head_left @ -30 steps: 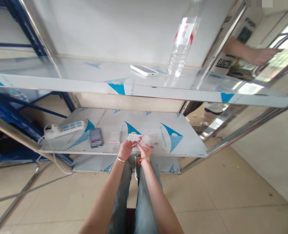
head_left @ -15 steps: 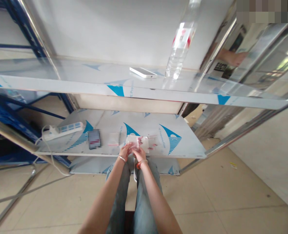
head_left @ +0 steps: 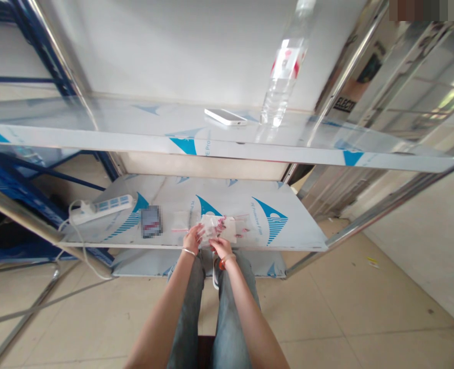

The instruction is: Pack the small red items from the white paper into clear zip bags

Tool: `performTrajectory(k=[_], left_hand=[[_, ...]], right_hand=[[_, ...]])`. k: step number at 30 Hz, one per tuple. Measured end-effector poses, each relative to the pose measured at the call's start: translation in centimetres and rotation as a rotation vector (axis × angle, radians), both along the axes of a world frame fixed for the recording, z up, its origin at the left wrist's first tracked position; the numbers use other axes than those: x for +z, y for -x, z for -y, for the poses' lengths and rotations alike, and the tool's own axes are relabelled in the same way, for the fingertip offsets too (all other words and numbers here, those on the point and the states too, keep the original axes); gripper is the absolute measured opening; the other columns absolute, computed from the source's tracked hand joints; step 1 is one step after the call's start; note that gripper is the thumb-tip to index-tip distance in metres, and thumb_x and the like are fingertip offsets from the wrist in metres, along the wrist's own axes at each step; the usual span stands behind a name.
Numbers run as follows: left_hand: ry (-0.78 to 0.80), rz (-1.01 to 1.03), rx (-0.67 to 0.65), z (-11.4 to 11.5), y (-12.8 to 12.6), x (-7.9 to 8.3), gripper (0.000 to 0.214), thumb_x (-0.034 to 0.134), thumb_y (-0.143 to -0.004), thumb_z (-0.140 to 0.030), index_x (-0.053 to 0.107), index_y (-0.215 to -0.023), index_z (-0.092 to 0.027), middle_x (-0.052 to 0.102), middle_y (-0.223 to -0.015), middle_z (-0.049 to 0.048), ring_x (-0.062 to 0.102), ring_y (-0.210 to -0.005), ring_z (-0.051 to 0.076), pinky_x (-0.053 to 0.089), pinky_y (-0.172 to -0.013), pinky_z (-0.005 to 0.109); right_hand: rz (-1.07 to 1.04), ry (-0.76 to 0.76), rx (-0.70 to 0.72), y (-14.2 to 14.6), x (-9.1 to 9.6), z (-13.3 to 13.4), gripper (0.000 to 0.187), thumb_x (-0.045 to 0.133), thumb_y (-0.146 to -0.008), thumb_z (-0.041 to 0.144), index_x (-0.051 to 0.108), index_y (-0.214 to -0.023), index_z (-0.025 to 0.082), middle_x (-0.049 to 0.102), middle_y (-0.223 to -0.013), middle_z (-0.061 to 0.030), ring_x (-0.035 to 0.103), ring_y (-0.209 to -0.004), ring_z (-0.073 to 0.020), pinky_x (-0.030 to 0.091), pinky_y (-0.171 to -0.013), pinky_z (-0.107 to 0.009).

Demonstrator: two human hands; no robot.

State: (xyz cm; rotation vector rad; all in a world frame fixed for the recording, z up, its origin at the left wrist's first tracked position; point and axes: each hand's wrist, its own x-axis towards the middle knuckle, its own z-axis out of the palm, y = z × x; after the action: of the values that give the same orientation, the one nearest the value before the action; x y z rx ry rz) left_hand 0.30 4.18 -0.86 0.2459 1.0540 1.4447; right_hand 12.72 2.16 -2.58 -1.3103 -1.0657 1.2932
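A small clear plastic bag (head_left: 209, 229) with reddish print lies over a white card-like sheet (head_left: 230, 231) near the front edge of the lower shelf. My left hand (head_left: 191, 240) is at the bag's left side, its fingers apart and touching the plastic. At the bag's near edge, my right hand (head_left: 222, 247) has thumb and fingers pinched on it. Pinkish-red marks (head_left: 243, 232) show on another clear piece to the right. Left of my hands lies a flat translucent packet (head_left: 180, 220) with a pink strip. Fine detail of the bag is blurred.
A blurred-out dark rectangular item (head_left: 150, 221) and a white power strip (head_left: 103, 209) with its cable lie to the left. On the upper shelf (head_left: 135, 134) are a white phone (head_left: 226, 117) and a clear bottle (head_left: 283, 77). Metal posts frame both sides.
My left hand has moved left, away from my right hand, and its fingers have spread. More of the bag shows between them. The arm seen behind the right post is gone.
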Motion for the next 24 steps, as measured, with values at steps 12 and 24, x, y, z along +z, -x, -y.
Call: performTrajectory(k=[12, 24], left_hand=[[0.037, -0.042, 0.133, -0.3, 0.5, -0.1, 0.006, 0.061, -0.071, -0.021, 0.062, -0.076, -0.018, 0.068, -0.074, 0.0010, 0.063, -0.064, 0.010, 0.040, -0.051, 0.018], [0.010, 0.001, 0.127, 0.0, 0.9, 0.5, 0.009, 0.059, -0.072, -0.021, 0.061, -0.080, -0.018, 0.067, -0.078, 0.0002, 0.063, -0.067, 0.009, 0.038, -0.053, 0.019]], right_hand=[[0.020, -0.062, 0.088, 0.0, 0.6, 0.4, 0.030, 0.067, -0.056, 0.046, 0.064, -0.050, 0.017, 0.059, -0.048, -0.0009, 0.049, -0.046, -0.0126, 0.037, -0.045, -0.023], [0.031, 0.003, 0.039, 0.1, 1.1, 0.6, 0.024, 0.065, -0.058, 0.038, 0.065, -0.062, 0.014, 0.059, -0.054, 0.0002, 0.049, -0.054, -0.0136, 0.037, -0.053, -0.026]])
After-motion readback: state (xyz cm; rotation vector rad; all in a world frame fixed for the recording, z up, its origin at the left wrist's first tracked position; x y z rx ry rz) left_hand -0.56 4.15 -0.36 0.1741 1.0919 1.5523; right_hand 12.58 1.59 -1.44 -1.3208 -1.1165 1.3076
